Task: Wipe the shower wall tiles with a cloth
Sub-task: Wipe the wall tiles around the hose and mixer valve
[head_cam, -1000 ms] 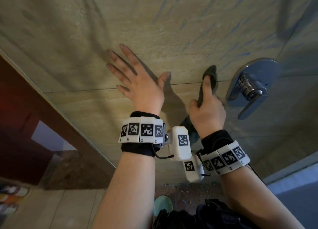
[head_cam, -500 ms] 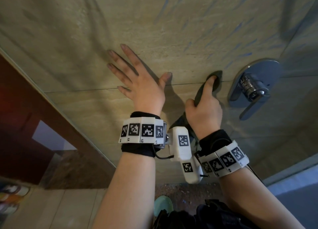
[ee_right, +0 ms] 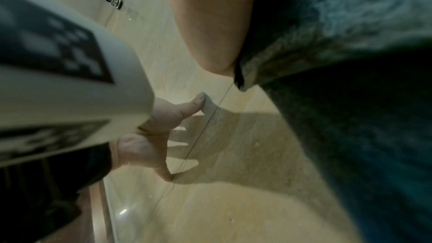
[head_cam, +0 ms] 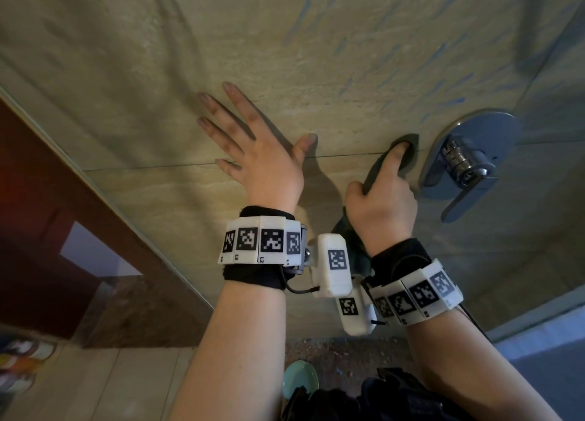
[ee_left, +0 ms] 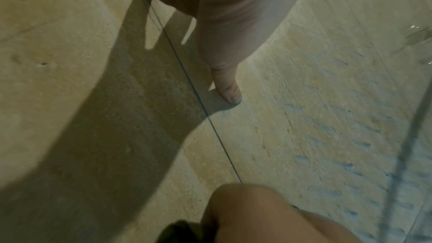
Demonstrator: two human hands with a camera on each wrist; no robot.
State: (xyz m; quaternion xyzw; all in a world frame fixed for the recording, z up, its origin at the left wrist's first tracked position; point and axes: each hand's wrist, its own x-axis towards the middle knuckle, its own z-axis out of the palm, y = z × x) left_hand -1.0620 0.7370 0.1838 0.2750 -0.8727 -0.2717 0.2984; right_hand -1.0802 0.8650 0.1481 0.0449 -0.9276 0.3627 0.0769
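A: Status?

B: Right hand (head_cam: 381, 205) grips the cloth (head_cam: 402, 154), 1 finger pressing it to the tile joint (head_cam: 158, 166) beside the valve (head_cam: 468, 161). Left hand (head_cam: 266, 170) braces flat, fingers spread.

A: Remaining?

B: Blue streaks (head_cam: 443, 50) above look unwiped; most wall, I judge.

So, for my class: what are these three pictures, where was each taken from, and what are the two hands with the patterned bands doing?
No machine here: a person wears cameras. The head view looks down at both hands; each white patterned wristband carries a camera looking along its hand. The left hand lies flat, fingers spread, on the beige stone wall tiles. The right hand grips a dark grey-green cloth, one finger pressing it to the wall beside the round chrome shower valve. The right wrist view shows that cloth's fuzzy weave close up.
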